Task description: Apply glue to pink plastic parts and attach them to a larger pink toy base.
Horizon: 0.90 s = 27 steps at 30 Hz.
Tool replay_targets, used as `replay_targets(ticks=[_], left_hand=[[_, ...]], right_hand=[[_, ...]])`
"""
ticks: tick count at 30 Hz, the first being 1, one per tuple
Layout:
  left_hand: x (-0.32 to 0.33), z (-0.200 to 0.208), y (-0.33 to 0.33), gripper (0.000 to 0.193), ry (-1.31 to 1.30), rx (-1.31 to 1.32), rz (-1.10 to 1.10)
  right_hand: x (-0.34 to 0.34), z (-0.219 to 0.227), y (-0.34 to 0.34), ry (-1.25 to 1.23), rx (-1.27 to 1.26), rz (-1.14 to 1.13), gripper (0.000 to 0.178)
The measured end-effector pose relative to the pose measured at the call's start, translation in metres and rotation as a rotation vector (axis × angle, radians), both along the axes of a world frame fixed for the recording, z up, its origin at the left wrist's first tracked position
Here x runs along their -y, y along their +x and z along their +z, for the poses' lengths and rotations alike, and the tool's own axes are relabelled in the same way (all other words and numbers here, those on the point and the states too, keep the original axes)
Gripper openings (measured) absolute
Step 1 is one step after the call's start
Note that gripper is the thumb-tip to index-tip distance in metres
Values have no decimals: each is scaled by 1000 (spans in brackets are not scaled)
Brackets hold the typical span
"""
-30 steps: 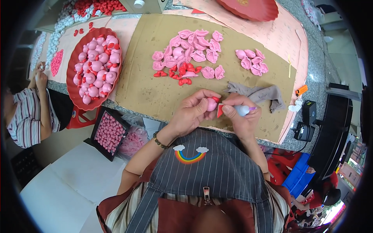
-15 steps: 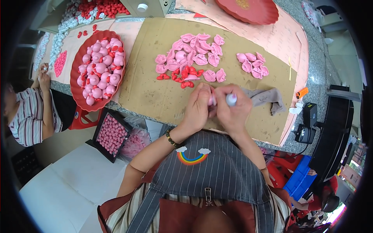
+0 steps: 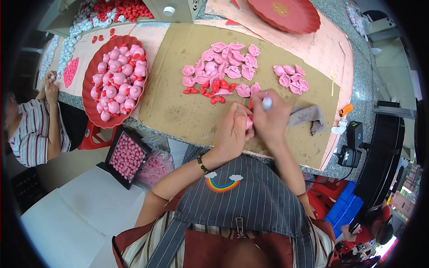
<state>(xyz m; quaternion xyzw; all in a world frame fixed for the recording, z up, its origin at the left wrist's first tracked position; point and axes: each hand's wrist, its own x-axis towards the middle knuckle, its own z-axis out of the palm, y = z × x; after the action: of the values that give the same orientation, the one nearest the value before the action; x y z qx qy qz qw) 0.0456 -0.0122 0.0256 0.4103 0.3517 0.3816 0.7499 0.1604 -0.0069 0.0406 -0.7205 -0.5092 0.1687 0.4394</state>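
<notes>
Over the front of the cardboard sheet point(image 3: 178, 96), my left hand point(image 3: 232, 131) is closed around a small pink plastic piece point(image 3: 249, 123), mostly hidden by the fingers. Close beside it, my right hand point(image 3: 273, 117) grips a pale tube with a purple end point(image 3: 267, 102), its lower part out of sight. Something red point(image 3: 250, 104) shows between the two hands; I cannot tell whether either touches it. Just beyond my hands lie several red bow-shaped pieces point(image 3: 219, 85) and a heap of pink moulded shells point(image 3: 223, 58). A smaller group of pink pieces point(image 3: 290, 79) sits to the right.
A red scalloped tray point(image 3: 90, 109) of pink balls with red bits stands left. A grey cloth point(image 3: 308, 117), an orange lighter point(image 3: 346, 110) and a black device point(image 3: 355, 134) lie right. Another red tray point(image 3: 295, 18) is at the back. A co-worker point(image 3: 35, 129) sits far left.
My right hand has lifted slightly and shifted right with the tube, and red now shows between my hands. My left hand still holds the pink piece. The whole view has shifted a little.
</notes>
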Motion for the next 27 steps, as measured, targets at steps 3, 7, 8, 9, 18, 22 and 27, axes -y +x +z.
replay_targets(ticks=[3, 7, 8, 9, 18, 22, 27], left_hand=[[0, -7, -3, 29, -70, 148, 55], [-4, -13, 1, 27, 242, -130, 134], [-5, -18, 2, 27, 240, -130, 133], [-5, -26, 4, 26, 369, -150, 178], [2, -7, 0, 21, 29, 104, 86], [1, -9, 3, 22, 82, -3, 147], [-4, -26, 4, 23, 468, -178, 214]], right_hand=[[5, 3, 8, 68, -381, 39, 4], [28, 27, -1, 19, -708, 185, 4], [31, 18, -6, 44, -379, 230, 5], [30, 15, -8, 42, -379, 228, 5], [14, 5, 5, 21, -417, 34, 3], [37, 26, -6, 42, -627, 181, 2], [30, 8, -11, 54, -488, 154, 3]])
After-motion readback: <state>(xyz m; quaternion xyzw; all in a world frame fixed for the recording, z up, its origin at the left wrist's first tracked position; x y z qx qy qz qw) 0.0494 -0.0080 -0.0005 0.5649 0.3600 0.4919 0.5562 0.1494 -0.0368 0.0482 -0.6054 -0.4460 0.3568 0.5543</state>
